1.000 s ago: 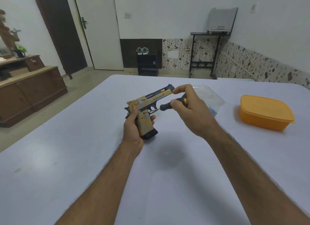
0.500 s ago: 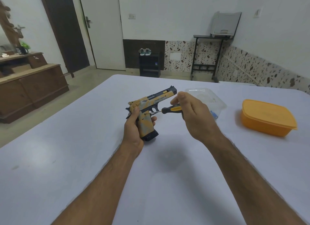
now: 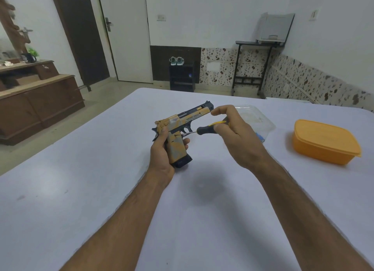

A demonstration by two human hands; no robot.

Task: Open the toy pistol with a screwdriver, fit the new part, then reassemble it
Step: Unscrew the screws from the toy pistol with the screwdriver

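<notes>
The toy pistol [image 3: 180,129] is held upright above the middle of the bench [image 3: 81,189], muzzle pointing away and to the right. Its moulded plastic body is mustard-yellow with worn grey patches; the top of the slide, the trigger guard and the blocky magazine base are black. Dark capital letters run along the yellow slide, too small to read surely. The left hand [image 3: 162,157] wraps the handle from behind, its grip closed tight, thumb lying up the near side and fingertips showing round the front. A screwdriver [image 3: 204,129] with a thin bright metal shaft and a black handle striped in yellow lies almost level, its tip set against the upper part of the handle just under the trigger guard. The right hand [image 3: 238,135] has its grip curled round the rear of the screwdriver handle, forefinger arched up near the muzzle.

Just behind the right hand sits a clear, thin-walled plastic tub [image 3: 257,117] with something blue at its near edge. Well apart to the right rests an opaque orange plastic box [image 3: 325,141], rounded at the corners, its lid on. The bench top is smooth, matte and pale grey-white.
</notes>
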